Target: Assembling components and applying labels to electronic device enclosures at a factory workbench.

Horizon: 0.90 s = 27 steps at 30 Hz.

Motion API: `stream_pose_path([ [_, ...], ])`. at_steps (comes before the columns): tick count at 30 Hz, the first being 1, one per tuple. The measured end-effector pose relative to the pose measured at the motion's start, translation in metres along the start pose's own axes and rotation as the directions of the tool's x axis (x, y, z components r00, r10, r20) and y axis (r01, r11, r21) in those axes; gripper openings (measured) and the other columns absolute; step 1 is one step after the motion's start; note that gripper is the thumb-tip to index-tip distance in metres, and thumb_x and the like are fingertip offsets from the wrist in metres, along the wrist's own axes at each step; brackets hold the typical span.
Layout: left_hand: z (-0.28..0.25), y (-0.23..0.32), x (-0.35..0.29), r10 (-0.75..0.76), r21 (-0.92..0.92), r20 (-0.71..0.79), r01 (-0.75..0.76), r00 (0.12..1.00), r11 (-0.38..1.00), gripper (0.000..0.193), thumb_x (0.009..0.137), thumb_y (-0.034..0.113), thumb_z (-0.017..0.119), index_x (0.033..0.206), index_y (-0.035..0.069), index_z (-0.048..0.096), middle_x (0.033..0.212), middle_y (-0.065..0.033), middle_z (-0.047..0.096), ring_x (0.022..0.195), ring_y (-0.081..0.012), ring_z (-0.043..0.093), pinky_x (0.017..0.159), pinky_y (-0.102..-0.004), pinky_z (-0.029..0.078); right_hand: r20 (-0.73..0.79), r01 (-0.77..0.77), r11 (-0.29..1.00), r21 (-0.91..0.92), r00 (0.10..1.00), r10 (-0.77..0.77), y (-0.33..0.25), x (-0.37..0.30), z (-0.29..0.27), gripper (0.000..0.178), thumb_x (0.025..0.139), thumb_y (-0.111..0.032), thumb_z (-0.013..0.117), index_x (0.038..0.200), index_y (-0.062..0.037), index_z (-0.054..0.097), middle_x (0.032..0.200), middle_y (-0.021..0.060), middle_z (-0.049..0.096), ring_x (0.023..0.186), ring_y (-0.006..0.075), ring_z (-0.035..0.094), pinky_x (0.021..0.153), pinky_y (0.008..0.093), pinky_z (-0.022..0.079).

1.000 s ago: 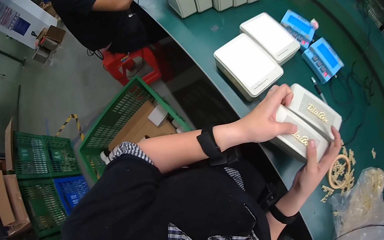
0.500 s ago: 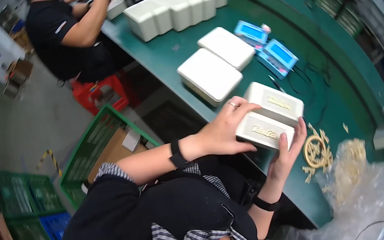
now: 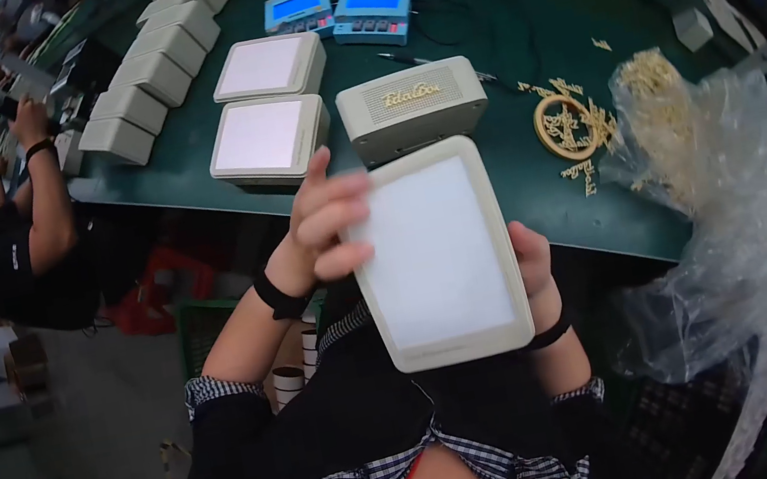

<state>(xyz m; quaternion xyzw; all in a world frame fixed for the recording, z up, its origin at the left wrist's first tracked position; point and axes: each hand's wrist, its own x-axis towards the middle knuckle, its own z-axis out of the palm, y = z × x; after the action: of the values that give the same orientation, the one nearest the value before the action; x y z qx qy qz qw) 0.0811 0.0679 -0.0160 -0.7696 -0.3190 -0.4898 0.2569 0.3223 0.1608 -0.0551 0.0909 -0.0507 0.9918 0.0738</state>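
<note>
A cream box-shaped device [image 3: 432,257] is tilted up before my chest, its large white panel facing up toward me. Around its right edge my right hand [image 3: 534,265] is closed; part of that hand is hidden behind the device. My left hand [image 3: 329,218] is at the left edge, fingers apart and blurred, their tips overlapping the panel's border. Just beyond, a similar cream device [image 3: 412,108] stands on the green table with its ribbed side and gold lettering in view. Two more cream devices [image 3: 268,66] [image 3: 260,140] lie panel-up to its left.
A row of cream devices [image 3: 156,64] stands at the far left, near a co-worker [image 3: 37,231]. Two blue display units [image 3: 373,13] and a pen-like tool [image 3: 404,58] are at the back. Right lie loose gold lettering pieces [image 3: 572,122] and a clear plastic bag [image 3: 734,211].
One of the two lettered devices has been lifted off the table edge toward me and turned panel-up. My left hand has shifted to its left edge. The view has swung around.
</note>
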Motion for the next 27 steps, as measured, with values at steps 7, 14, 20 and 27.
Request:
stream_pose_path([
  [7,-0.007,-0.008,0.023,-0.38,0.342,0.296,0.274,0.877,0.899,0.048,0.074,0.014,0.076,0.116,0.02,0.054,0.121,-0.0121,0.048,0.122,-0.0323,0.048,0.108,-0.0501,0.036,0.032,0.258,0.947,-0.193,0.966,-0.257,-0.02,-0.006,0.003,0.06,0.093,-0.034,0.047,0.138,0.0057,0.042,0.131,0.0212,0.056,0.119,0.0276,0.058,0.098,0.0388,0.049],
  [14,0.0,-0.037,0.058,-0.692,0.366,0.332,0.589,0.64,0.721,0.068,0.072,0.028,0.079,0.129,0.006,0.051,0.14,-0.018,0.042,0.124,-0.0365,0.046,0.102,-0.0448,0.042,-0.121,0.461,0.853,-0.244,0.859,-0.498,-0.022,-0.021,0.016,0.059,0.091,-0.038,0.048,0.134,0.0037,0.048,0.126,0.0195,0.059,0.113,0.0309,0.06,0.096,0.044,0.05],
  [20,0.023,-0.064,0.07,-0.717,0.444,0.569,0.584,0.402,0.679,0.07,0.074,0.031,0.078,0.131,0.001,0.051,0.126,-0.0175,0.056,0.112,-0.0339,0.057,0.095,-0.041,0.046,-0.129,0.615,0.736,-0.284,0.736,-0.665,-0.044,-0.055,-0.011,0.06,0.092,-0.039,0.046,0.136,0.0022,0.046,0.13,0.0216,0.056,0.116,0.0329,0.058,0.098,0.0451,0.05],
  [27,0.012,-0.086,0.054,-0.67,0.124,0.734,0.992,-0.114,-0.033,0.069,0.08,0.037,0.073,0.13,-0.004,0.051,0.102,-0.0141,0.068,0.091,-0.0258,0.066,0.086,-0.0351,0.051,-0.299,0.608,0.638,-0.473,0.57,-0.765,-0.06,-0.084,-0.031,0.06,0.095,-0.042,0.04,0.143,-0.0057,0.04,0.141,0.0185,0.047,0.122,0.0366,0.053,0.101,0.051,0.046],
])
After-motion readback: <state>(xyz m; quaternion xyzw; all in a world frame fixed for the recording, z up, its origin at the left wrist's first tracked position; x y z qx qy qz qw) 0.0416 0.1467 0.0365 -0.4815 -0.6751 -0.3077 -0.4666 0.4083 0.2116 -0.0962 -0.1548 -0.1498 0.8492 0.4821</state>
